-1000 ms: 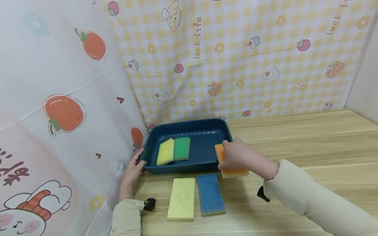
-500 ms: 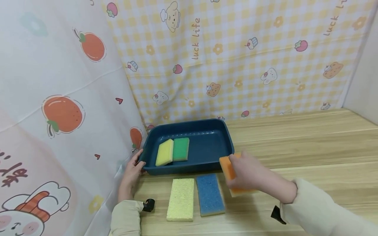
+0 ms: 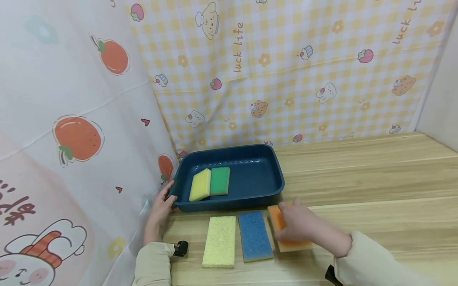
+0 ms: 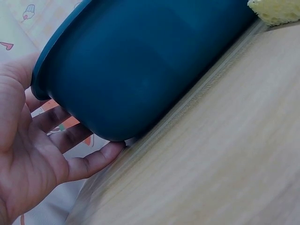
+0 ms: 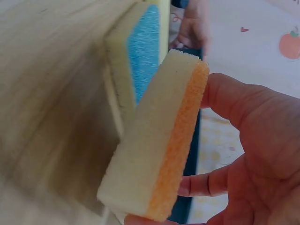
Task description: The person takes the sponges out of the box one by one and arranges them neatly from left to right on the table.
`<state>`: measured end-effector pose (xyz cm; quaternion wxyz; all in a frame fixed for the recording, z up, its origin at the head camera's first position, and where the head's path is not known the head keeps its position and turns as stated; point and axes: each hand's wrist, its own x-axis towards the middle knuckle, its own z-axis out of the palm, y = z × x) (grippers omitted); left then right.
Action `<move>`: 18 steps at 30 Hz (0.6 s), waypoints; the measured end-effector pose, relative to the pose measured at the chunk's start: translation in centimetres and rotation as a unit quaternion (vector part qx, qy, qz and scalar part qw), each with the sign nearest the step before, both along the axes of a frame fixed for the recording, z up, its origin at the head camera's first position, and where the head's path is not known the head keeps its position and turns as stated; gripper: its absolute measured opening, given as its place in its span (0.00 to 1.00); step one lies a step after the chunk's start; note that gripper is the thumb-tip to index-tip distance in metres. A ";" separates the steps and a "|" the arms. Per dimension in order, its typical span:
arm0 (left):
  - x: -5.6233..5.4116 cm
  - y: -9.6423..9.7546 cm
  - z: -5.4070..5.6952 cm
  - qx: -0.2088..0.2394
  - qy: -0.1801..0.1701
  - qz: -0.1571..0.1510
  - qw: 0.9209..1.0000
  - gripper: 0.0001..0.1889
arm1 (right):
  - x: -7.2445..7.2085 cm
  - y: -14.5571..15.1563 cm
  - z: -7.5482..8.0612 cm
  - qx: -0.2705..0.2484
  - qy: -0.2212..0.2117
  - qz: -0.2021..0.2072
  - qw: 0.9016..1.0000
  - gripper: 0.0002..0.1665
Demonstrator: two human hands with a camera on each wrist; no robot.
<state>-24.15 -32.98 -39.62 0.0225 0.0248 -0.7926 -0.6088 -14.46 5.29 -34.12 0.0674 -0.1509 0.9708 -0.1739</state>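
Observation:
My right hand (image 3: 298,220) grips an orange sponge (image 3: 275,218) with a pale underside, just right of a blue sponge (image 3: 255,236). In the right wrist view the thumb and fingers hold the orange sponge (image 5: 159,140) by its edges, low over the table; contact beneath it is hard to tell. At the left end of a dark blue tray (image 3: 222,204), my left hand (image 3: 159,210) holds the corner, thumb at the rim and fingers against the outer wall. Inside the tray lie a yellow sponge (image 3: 200,185) and a green sponge (image 3: 220,180). A pale yellow sponge (image 3: 220,242) lies before it.
The wooden table (image 3: 375,178) extends to the right. A patterned yellow-checked cloth (image 3: 286,79) hangs behind the tray, and a white printed cloth (image 3: 89,99) covers the left side close to the left hand.
The right hand has carried the orange sponge from the tray's near right corner toward me, down beside the blue sponge. The left hand stays at the tray's corner.

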 end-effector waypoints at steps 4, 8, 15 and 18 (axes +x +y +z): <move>0.0 -0.1 -0.1 0.000 0.002 -0.002 1.000 0.31 | -0.4 -0.2 -0.9 0.007 0.001 -0.001 1.000 0.47; -0.1 0.0 -0.2 0.002 0.001 0.000 1.000 0.31 | -0.4 -0.2 -1.5 0.007 0.005 -0.006 1.000 0.48; -0.1 -0.1 -0.2 0.001 0.000 0.002 1.000 0.31 | -0.3 -0.4 -2.2 0.000 -0.001 -0.016 1.000 0.48; -0.1 -0.1 -0.2 0.001 0.001 0.001 1.000 0.31 | -0.3 -0.5 -2.4 0.004 -0.005 -0.018 1.000 0.49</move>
